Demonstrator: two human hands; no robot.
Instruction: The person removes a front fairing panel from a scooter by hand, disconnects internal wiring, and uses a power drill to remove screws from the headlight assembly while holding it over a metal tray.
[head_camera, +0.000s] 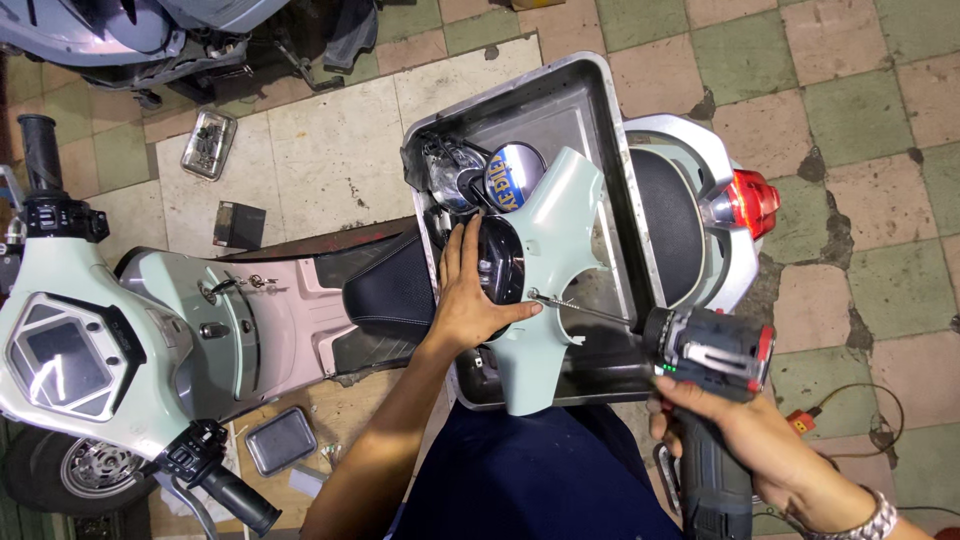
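Headlight cowl (545, 260), a pale green scooter panel, lies face down in a metal tray (610, 130) resting on the scooter seat (385, 290). The left hand (470, 300) presses flat on it, fingers spread over the black headlight housing (500, 260), thumb pointing toward the bit. Just beside that thumb, the long bit of the cordless drill (700, 350) sits on a screw point in the panel. The right hand (745, 430) is wrapped tight round the drill's grip. Judging by this, fastening work is midway; other screws cannot be made out.
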